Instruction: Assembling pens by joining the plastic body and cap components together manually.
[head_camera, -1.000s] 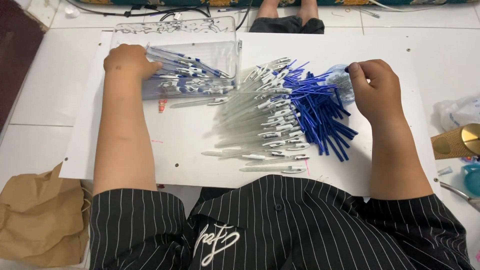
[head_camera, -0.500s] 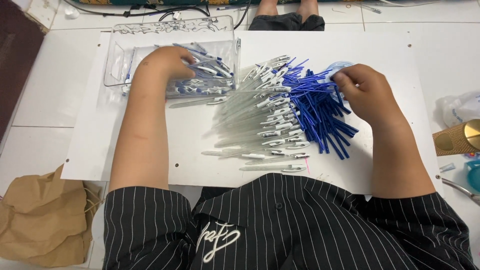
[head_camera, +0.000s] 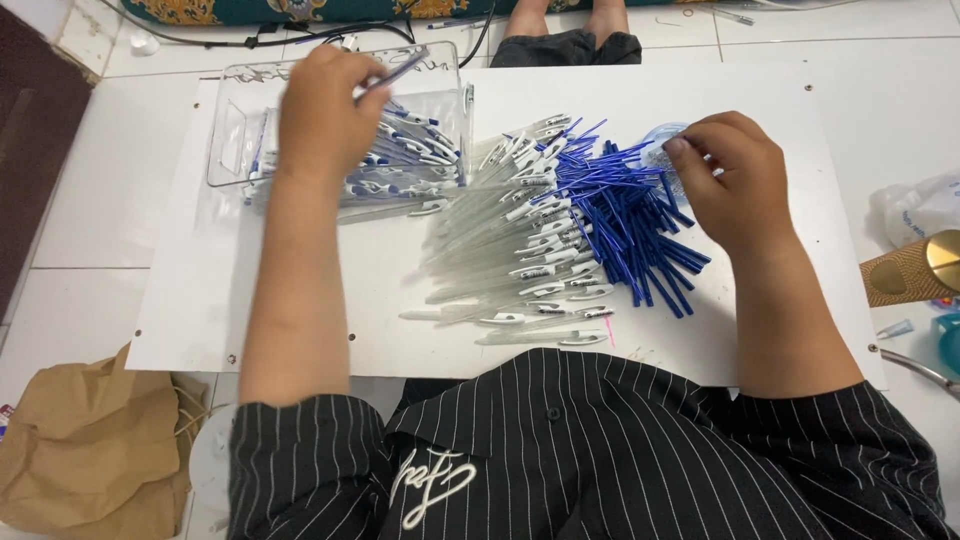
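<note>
1. A white board (head_camera: 300, 330) is laid on the tiled floor, and everything being worked on is carried by it.
2. A clear plastic tray (head_camera: 232, 140) is set at the far left corner of the board. Finished pens (head_camera: 410, 165) with blue insides are piled in it.
3. The left hand (head_camera: 325, 110) is held over the tray. One pen (head_camera: 392, 72) is pinched in its closed fingers, and it is tilted up above the pile.
4. A heap of clear pen tubes (head_camera: 500, 250) with white clips is spread in the middle of the board.
5. A pile of blue refills (head_camera: 625, 225) is laid just beside the tubes, on their right side, and the two heaps are touching.
6. The right hand (head_camera: 735, 185) is rested at the right edge of the blue pile. Its fingers are curled and closed at the far end of the refills. What is held there cannot be told for sure.
7. A crumpled brown paper bag (head_camera: 90, 450) is seen on the floor, off the near left corner of the board.
8. A gold round thing (head_camera: 915, 265) is seen past the right edge of the board.
</note>
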